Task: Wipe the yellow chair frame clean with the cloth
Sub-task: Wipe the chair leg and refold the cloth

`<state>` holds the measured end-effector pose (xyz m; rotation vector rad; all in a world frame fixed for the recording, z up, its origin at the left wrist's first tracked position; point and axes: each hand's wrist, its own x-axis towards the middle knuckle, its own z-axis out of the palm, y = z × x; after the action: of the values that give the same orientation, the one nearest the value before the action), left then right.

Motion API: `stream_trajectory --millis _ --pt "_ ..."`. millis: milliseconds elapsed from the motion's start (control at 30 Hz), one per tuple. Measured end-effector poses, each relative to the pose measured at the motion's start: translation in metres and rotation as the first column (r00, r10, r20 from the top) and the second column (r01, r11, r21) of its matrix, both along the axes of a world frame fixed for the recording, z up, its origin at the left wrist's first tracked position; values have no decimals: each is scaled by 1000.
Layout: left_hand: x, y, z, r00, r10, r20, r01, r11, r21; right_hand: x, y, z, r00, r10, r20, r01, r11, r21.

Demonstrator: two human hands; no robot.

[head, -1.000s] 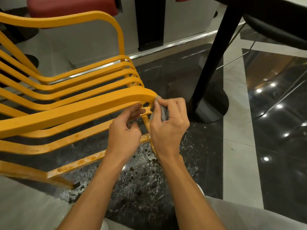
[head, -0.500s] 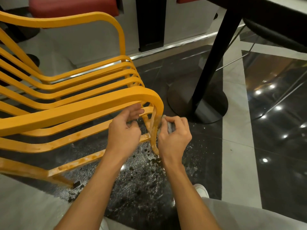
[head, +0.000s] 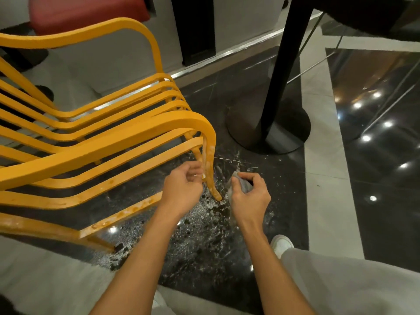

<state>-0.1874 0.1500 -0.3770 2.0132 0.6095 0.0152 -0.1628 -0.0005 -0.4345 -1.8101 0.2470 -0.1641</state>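
The yellow chair frame [head: 136,142] fills the left half of the view, its slats stained with pale and brown marks. Its front leg [head: 211,171] curves down to the dark floor. My left hand [head: 181,189] is curled against the inner side of that leg, with the fingertips pinching the frame there. My right hand [head: 248,198] sits just right of the leg's foot and grips a bunched grey cloth [head: 239,186]. The cloth hangs beside the leg, with a small gap between them.
A black table pedestal [head: 268,130] stands close behind the leg, to its right. Dark crumbs and wet specks [head: 204,237] cover the glossy floor under my arms. My white shoe [head: 281,244] and grey trouser legs are at the bottom. A red seat [head: 86,10] is at the back left.
My right hand has slid the cloth down from the bend at the top of the front leg to near its foot. My left hand has shifted down from the slat to the leg.
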Motion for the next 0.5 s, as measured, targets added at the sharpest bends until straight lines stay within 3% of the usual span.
stream_trajectory --millis 233,500 --pt "-12 -25 -86 974 99 -206 -113 992 -56 1 -5 -45 967 61 -249 -33 993 115" --pt "3 -30 -178 923 232 -308 -277 954 -111 23 9 -142 907 62 -416 25 980 199"
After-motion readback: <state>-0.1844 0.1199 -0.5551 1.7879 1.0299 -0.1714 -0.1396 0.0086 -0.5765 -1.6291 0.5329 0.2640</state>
